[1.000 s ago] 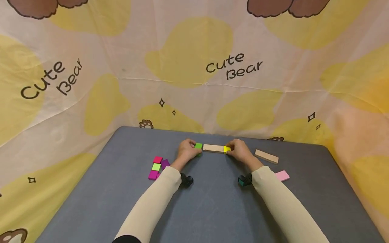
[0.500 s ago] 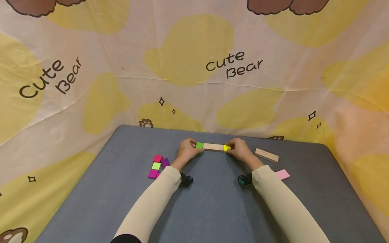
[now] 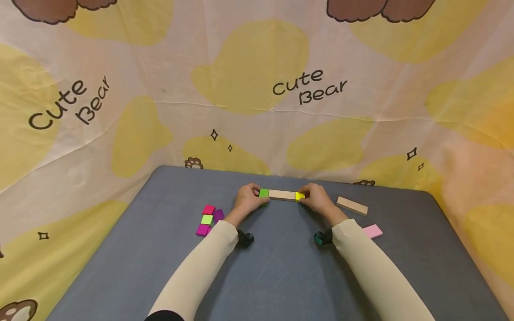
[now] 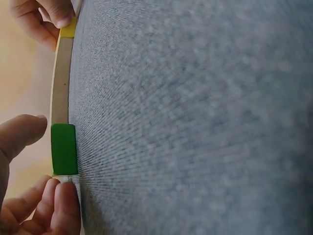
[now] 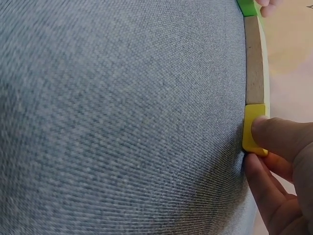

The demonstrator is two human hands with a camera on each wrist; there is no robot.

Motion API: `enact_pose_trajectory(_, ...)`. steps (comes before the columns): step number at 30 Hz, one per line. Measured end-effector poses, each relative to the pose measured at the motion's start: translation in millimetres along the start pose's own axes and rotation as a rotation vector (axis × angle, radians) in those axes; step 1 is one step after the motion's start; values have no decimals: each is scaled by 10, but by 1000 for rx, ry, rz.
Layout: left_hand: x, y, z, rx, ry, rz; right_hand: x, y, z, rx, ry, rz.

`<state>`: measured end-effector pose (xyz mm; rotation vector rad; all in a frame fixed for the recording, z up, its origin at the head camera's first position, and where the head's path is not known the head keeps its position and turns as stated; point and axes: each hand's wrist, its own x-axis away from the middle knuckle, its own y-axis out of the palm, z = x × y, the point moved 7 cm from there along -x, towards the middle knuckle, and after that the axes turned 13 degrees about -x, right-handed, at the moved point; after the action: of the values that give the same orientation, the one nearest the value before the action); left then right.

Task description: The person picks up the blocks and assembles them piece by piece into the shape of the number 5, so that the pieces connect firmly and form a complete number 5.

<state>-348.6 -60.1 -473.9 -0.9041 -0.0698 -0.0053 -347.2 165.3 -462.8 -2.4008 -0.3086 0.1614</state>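
A light wooden plank lies near the table's back edge, a green block against its left end and a yellow block against its right end. My left hand is at the green block. In the left wrist view its fingertips meet the block's outer end, while the thumb stands off it. My right hand pinches the yellow block, thumb on the near face and fingertips at the outer end. The three pieces form one straight row.
Several small blocks, among them a red one and a lime one, lie left of my left forearm. Another wooden plank and a pink block are on the right. A patterned cloth hangs behind the grey table.
My left hand has moved the green block slightly right, closing the small gap to the plank. The right hand and yellow block have stayed in place.
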Motion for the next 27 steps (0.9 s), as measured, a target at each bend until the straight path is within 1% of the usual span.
enact_pose_trajectory(3,30,-16,5,-13,31,8,2,23,1,3,9,-3)
enact_pose_trajectory(7,81,-51,19,-49,78,16,8,37,-12,13,-1,-4)
enact_pose_trajectory(15,214,-170,22,-103,170,-4,6,21,-1,10,-7,-2)
enact_pose_trajectory(19,295,-264,-10,-135,206,-25,-5,23,7,5,-23,-2)
enact_pose_trajectory(23,378,-357,-70,-184,244,-53,3,21,13,-1,-21,-1)
enact_pose_trajectory(27,441,-436,-137,-261,291,-68,12,23,13,1,-13,-3)
